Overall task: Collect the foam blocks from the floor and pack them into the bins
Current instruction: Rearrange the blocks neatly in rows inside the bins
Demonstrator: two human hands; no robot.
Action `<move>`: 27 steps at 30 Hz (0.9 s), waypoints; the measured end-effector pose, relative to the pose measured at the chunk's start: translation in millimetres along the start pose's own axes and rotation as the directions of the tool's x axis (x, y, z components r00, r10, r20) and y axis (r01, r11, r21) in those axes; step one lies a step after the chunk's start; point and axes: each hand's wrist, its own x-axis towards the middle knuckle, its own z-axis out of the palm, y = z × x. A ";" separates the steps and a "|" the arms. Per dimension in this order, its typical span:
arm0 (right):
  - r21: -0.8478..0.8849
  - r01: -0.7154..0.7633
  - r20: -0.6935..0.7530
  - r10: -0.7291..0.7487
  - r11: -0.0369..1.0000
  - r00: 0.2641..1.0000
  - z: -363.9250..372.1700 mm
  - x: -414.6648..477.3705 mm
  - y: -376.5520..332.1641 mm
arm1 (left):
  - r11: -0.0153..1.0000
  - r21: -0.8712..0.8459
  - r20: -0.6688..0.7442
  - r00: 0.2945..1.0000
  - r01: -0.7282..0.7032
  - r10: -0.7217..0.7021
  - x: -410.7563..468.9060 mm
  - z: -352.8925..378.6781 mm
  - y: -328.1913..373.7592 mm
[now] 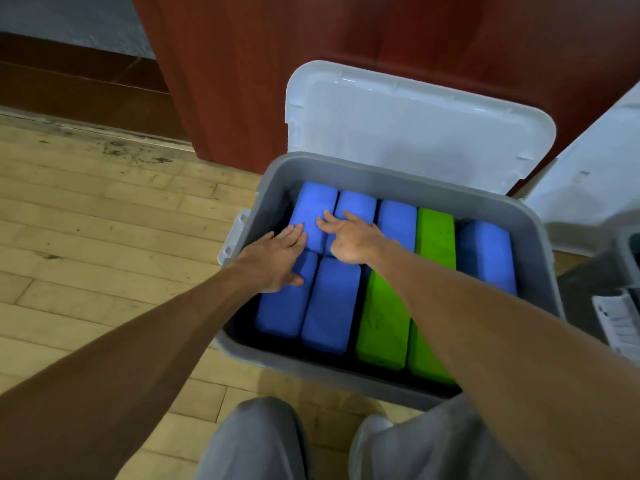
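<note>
Resting flat on the blue blocks (317,209) at the bin's (381,168) far-left corner, both hands are kept relaxed with fingers straight, and nothing is gripped. The left hand (277,258) is laid across the gap between a far block and a near one. The right hand (349,240) is set just beside it, with its fingertips on the far blocks. Blue and green blocks (382,323) are packed side by side in the bin. The lid (415,126) is propped upright behind it.

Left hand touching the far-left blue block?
Touching. Head view: the left hand lies flat on the far-left blue block, straight fingers pressed onto its near end, no gap.
</note>
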 end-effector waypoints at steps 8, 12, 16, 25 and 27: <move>0.053 -0.159 -0.035 0.161 0.986 0.986 19.5 -51.6 46.5 | 0.988 0.135 0.038 0.996 0.069 -0.075 -2.5 -10.7 16.2; 0.163 -0.500 -0.073 0.516 0.851 0.854 36.2 -92.4 82.4 | 0.997 -0.021 -0.034 0.996 0.080 -0.081 -9.0 -16.7 40.5; 0.300 -0.642 -0.046 0.683 0.705 0.729 59.5 -110.5 102.6 | 0.981 -0.174 -0.161 0.985 -0.084 0.056 -3.4 -7.3 89.8; 0.411 -0.420 -0.292 0.554 0.809 0.780 81.2 -123.4 112.7 | 0.965 -0.146 -0.123 0.972 -0.219 0.202 25.9 14.4 123.7; 0.402 -0.416 -0.260 0.538 0.815 0.802 76.6 -129.9 122.7 | 0.964 -0.115 -0.146 0.964 -0.240 0.223 26.9 14.1 118.4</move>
